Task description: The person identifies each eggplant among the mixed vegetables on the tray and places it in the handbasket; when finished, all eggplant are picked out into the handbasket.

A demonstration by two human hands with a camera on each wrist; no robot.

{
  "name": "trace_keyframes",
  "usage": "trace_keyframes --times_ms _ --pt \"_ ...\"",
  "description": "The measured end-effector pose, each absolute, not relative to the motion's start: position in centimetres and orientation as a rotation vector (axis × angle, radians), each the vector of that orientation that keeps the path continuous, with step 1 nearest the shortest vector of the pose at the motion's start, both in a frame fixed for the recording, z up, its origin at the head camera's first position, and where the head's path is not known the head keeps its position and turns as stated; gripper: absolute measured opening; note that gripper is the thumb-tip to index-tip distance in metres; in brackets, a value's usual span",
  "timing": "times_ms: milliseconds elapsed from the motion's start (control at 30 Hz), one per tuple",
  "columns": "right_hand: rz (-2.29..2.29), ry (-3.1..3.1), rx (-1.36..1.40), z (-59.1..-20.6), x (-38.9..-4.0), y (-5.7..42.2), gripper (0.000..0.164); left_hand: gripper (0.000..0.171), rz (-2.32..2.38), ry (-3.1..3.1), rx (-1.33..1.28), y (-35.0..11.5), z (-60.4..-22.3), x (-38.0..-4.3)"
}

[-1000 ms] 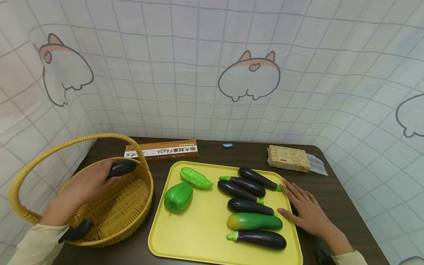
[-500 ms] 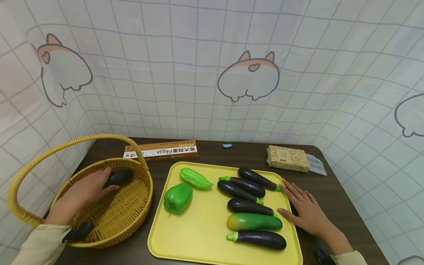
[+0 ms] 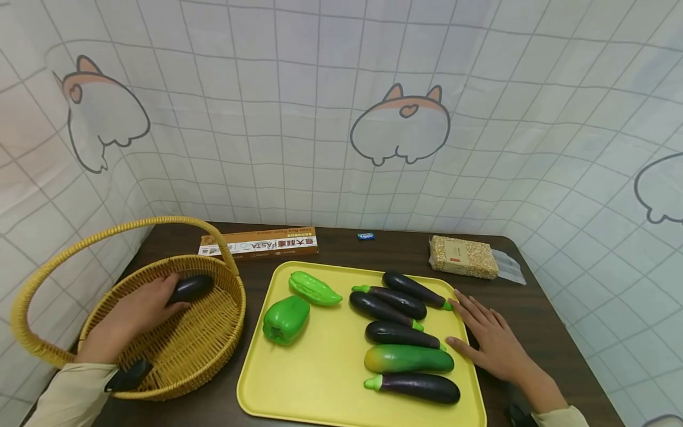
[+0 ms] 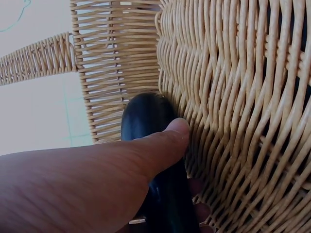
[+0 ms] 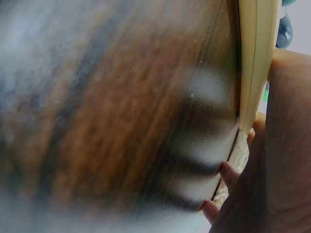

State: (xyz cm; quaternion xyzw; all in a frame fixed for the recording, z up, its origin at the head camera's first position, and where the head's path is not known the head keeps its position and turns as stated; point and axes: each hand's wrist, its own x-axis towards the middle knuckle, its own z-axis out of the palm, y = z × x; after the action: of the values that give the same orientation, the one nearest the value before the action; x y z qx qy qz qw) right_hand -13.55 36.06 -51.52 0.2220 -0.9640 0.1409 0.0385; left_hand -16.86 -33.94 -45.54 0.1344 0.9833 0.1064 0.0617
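Observation:
My left hand (image 3: 136, 311) is inside the yellow wicker basket (image 3: 213, 356) and grips a dark eggplant (image 3: 193, 289). In the left wrist view the thumb lies across that eggplant (image 4: 146, 116), which is low against the woven wicker; fingertips show on its far side. My right hand (image 3: 493, 338) rests with fingers spread at the right rim of the yellow tray (image 3: 309, 379). Its fingertips are close to the green stem of the uppermost eggplant (image 3: 416, 289). In the right wrist view, fingertips touch the dark tabletop (image 5: 131, 126) beside the tray's edge.
More eggplants (image 3: 413, 388), a green-yellow cucumber-like vegetable (image 3: 409, 359), a green bell pepper (image 3: 286, 320) and a bumpy light-green gourd (image 3: 315, 289) lie on the tray. Behind are a pasta box (image 3: 267, 243), a small blue packet (image 3: 366, 236) and a bag of grain (image 3: 463, 257). The basket's handle (image 3: 133, 225) arches up.
My left hand has lowered the eggplant from near the basket's back rim down into the basket. The right hand has stayed in place.

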Motion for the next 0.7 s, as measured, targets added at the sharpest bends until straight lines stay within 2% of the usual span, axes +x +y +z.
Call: trace_keyframes --times_ms 467,700 --pt "0.44 -2.962 0.676 -51.5 -13.6 36.1 0.08 0.072 0.319 2.959 0.306 -33.8 -45.4 -16.8" --pt "0.442 -2.957 0.679 -51.5 -13.5 36.1 0.08 0.062 0.375 3.03 0.344 -33.0 -44.5 -16.1"
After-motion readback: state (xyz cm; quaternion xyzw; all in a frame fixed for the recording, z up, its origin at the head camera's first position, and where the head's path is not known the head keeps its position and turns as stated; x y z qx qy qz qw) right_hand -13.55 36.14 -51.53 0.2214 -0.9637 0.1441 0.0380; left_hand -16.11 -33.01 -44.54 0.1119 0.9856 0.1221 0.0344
